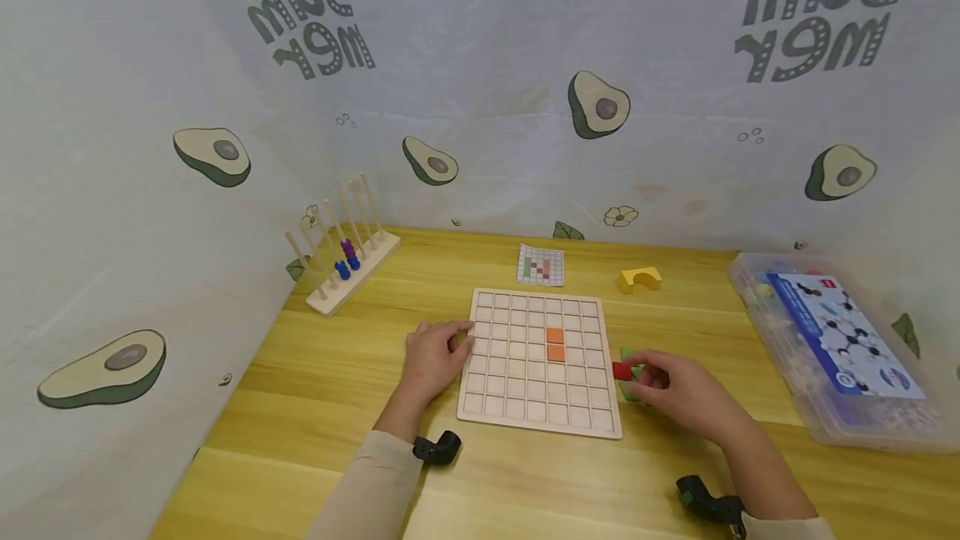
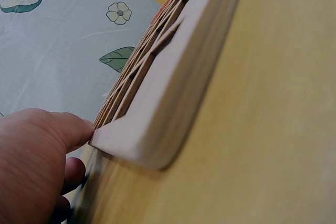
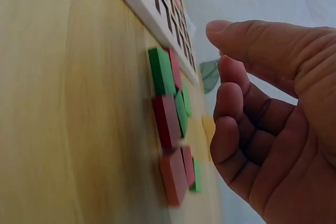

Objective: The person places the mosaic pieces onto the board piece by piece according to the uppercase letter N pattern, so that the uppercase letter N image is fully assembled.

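A square wooden grid board (image 1: pixel 510 427) lies on the table, with two orange tiles (image 1: pixel 555 344) in its cells. My left hand (image 1: pixel 433 361) rests at the board's left edge, its fingertips against the side. The left wrist view shows the thumb (image 2: pixel 79 132) touching the board's corner (image 2: pixel 131 142). Beside the board's right edge, my right hand (image 1: pixel 678 390) hovers over a small group of tiles, thumb and fingers loosely bent with no tile visible between them. Among these tiles are a green one (image 3: pixel 161 72), a dark red one (image 3: pixel 166 121) and a lighter red one (image 3: pixel 174 177).
Behind the board lies a printed pattern card (image 1: pixel 540 265). A yellow arch block (image 1: pixel 640 278) stands to its right. A wooden peg rack (image 1: pixel 356 273) with blue and purple beads is at the back left. On the right sits a clear plastic box (image 1: pixel 802 394) under a blue-and-white leaflet (image 1: pixel 847 336).
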Tool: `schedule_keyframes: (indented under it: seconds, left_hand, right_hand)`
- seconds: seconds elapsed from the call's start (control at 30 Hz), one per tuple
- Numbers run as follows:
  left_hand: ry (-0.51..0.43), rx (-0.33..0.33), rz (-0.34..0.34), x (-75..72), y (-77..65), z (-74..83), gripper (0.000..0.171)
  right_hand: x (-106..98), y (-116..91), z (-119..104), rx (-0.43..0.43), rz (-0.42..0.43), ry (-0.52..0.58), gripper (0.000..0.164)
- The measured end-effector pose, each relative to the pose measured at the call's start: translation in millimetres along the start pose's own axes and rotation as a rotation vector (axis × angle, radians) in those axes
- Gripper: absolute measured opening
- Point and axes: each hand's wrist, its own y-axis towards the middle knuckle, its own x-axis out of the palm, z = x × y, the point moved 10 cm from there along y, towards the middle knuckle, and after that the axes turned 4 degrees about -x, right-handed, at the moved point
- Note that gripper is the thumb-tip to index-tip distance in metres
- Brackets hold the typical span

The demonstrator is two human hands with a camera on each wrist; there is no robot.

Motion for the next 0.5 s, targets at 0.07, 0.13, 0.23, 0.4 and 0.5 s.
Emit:
schedule_keyframes:
  seconds: [0.07, 0.13, 0.23, 0.4, 0.5]
  left_hand:
    - [0.002, 0.000, -0.002, 0.8, 0.2, -0.1, 0.027]
    - [0.001, 0.002, -0.004, 1.4, 0.5, -0.1, 0.027]
    - [0.003, 0.000, -0.006, 2.3, 1.0, -0.5, 0.028]
    - [0.003, -0.005, -0.003, 2.1, 0.8, -1.9, 0.028]
    - [-0.004, -0.010, -0.009, 2.5, 0.3, -2.6, 0.028]
  right_hand:
    - [-2.5, -5.3, 6.7, 0.006, 0.001, -0.009, 0.032]
    - [-4.6, -10.1, 14.0, 0.014, 0.001, -0.018, 0.034]
    - [-7.0, -16.3, 25.4, 0.037, -0.006, -0.038, 0.038]
    - [-9.6, -23.0, 44.5, 0.099, -0.019, -0.066, 0.044]
    - [-11.5, -24.3, 54.0, 0.130, -0.028, -0.070, 0.043]
